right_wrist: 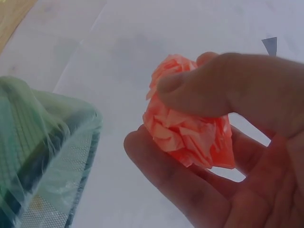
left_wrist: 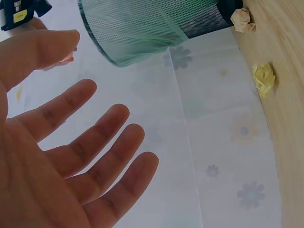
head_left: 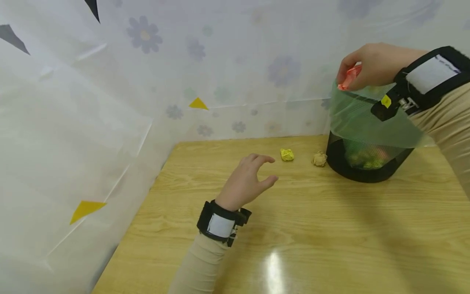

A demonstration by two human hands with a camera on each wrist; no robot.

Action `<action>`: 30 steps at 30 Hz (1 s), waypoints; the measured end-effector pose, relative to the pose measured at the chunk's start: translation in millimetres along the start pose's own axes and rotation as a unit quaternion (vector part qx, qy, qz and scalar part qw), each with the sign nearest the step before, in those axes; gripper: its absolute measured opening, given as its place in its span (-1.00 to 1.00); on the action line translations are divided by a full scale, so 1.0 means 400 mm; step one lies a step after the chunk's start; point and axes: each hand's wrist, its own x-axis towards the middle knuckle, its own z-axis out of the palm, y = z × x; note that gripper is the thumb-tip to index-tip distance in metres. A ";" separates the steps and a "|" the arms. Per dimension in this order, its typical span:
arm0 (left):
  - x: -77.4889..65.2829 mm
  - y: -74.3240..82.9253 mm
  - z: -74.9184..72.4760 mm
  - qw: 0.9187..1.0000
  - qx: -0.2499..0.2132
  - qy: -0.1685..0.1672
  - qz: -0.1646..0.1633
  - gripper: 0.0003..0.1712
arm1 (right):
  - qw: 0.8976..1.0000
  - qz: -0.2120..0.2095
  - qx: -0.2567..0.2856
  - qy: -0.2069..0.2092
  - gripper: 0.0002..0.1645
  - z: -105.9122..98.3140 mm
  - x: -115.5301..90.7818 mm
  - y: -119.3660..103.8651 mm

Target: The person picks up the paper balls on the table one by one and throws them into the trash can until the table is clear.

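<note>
Between the thumb and fingers of my right hand (head_left: 380, 65) is a crumpled ball of orange-pink paper (right_wrist: 187, 126). That hand is above the rim of a black mesh wastebasket (head_left: 371, 173), which is lined with a thin green bag (head_left: 367, 118). Crumpled pieces show dimly through the mesh near the basket's bottom. My left hand (head_left: 247, 181) hovers over the table with fingers spread and nothing in its grasp. Nearest to it lies a yellow crumpled paper ball (head_left: 287, 154). A tan crumpled paper ball (head_left: 319, 159) sits close beside the basket's left side.
The wooden table (head_left: 293, 228) runs up to a white flowered sheet (head_left: 235, 73) at the back. Another white sheet (head_left: 73, 134) hangs along the left edge. Yellow triangles (head_left: 86, 210) and dark ones are on the sheets.
</note>
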 end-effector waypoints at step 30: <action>0.032 0.044 -0.010 0.999 0.008 -0.004 0.040 -0.55 | 0.999 0.031 -0.015 0.034 -0.66 -0.033 -0.018 0.063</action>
